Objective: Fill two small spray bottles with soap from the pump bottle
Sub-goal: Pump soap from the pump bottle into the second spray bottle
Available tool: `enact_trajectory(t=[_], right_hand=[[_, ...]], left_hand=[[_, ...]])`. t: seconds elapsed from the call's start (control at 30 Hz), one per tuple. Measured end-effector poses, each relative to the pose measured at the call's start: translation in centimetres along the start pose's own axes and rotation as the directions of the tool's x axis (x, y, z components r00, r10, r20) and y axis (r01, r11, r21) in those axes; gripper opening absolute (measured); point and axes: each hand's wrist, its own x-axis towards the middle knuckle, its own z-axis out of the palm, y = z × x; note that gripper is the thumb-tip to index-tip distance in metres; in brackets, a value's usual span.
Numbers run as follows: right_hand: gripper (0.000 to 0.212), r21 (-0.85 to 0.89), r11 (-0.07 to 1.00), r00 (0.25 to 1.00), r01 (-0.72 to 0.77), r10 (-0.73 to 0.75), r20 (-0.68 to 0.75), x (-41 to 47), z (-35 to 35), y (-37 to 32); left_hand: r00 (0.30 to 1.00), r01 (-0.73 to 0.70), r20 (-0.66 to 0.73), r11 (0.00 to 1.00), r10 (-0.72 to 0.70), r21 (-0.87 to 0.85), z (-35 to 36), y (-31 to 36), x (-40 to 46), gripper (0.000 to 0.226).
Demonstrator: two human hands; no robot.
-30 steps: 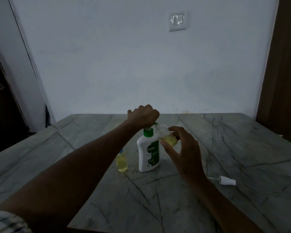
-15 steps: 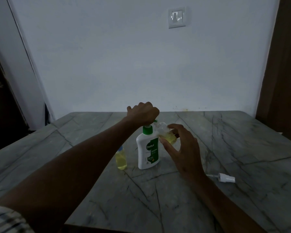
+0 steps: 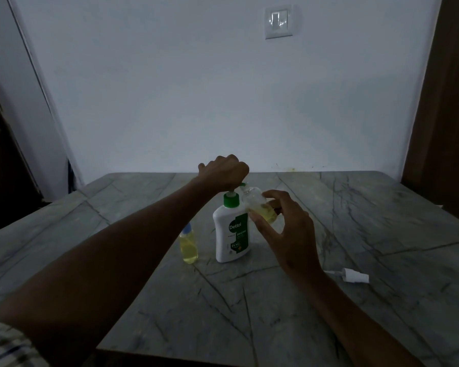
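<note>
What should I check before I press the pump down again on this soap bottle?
1. Left hand sits on the pump head of the pump bottle: ok.
2. Pump bottle stands upright on the table: ok.
3. Right hand grips the open spray bottle, tilted with its mouth toward the nozzle: ok.
4. Mouth exactly under the nozzle tip: cannot tell, the left hand partly hides it.
5. Room left in that bottle: ok, soap fills only its lower part.
6. Spray cap lies on the table to the right, within reach for closing: ok.
</note>
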Motion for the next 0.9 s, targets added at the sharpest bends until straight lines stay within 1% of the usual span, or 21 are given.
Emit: enact_trajectory(t=[0.13,0.2,0.27,0.33,0.4,0.5,0.57,0.73,0.8,0.9], right_hand=[[0.052,-0.008,0.999,0.999,0.035,-0.035,-0.036,-0.02,-0.1,-0.26],[0.052,-0.014,0.998,0.996,0.053,-0.054,-0.069,-0.04,-0.24,-0.26],[0.051,-0.015,0.998,0.994,0.061,-0.062,-0.091,-0.02,-0.32,-0.18],[0.051,-0.02,0.998,0.993,0.059,-0.061,-0.099,0.03,-0.35,-0.16],[0.052,-0.027,0.998,0.993,0.056,-0.059,-0.103,0.05,-0.25,-0.06],[0.054,-0.027,0.999,0.994,0.044,-0.047,-0.102,0.09,-0.19,-0.03],[0.052,-0.03,0.999,0.994,0.044,-0.046,-0.099,0.09,-0.13,-0.02],[0.053,-0.039,0.998,0.993,0.047,-0.051,-0.108,0.19,-0.23,0.09],[0.053,-0.047,0.998,0.992,0.051,-0.056,-0.11,0.19,-0.27,0.17],[0.053,-0.049,0.997,0.991,0.055,-0.06,-0.12,0.27,-0.24,0.22]], left_hand=[[0.999,-0.008,-0.035,0.999,0.009,0.04,0.2,-0.05,0.05,0.03],[1.0,-0.007,-0.02,1.0,0.007,0.026,0.13,0.19,-0.21,0.026],[1.0,0.022,0.018,1.0,-0.022,-0.022,0.01,0.36,-0.55,0.024],[0.998,0.058,0.039,0.992,-0.054,-0.109,-0.03,0.14,-0.5,0.031],[0.996,0.094,0.032,0.971,-0.089,-0.221,0.08,-0.15,-0.14,0.042],[0.992,0.127,0.017,0.955,-0.127,-0.27,0.01,-0.02,0.19,0.049],[0.993,0.122,0.021,0.964,-0.12,-0.238,0.09,0.19,0.23,0.047],[0.995,0.073,0.069,0.997,-0.072,0.0,0.47,0.06,0.19,0.025],[0.996,0.06,0.066,0.998,-0.062,0.036,0.33,0.14,-0.05,0.023],[0.996,0.039,0.072,0.998,-0.042,0.04,0.17,0.2,-0.11,0.023]])
